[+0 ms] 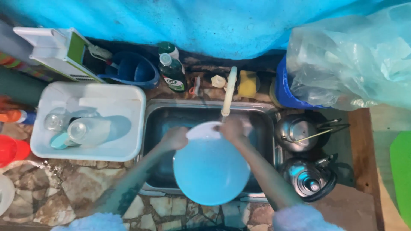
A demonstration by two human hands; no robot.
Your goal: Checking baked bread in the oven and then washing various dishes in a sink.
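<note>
Both hands hold a pale blue bowl (211,169) over the steel sink (162,112), under the white tap (228,92). The left hand (175,137) has its grip closed on the far rim; the right hand (231,128) clasps the rim beside it. The bowl hides most of the basin, and the fingertips behind it can't be made out.
</note>
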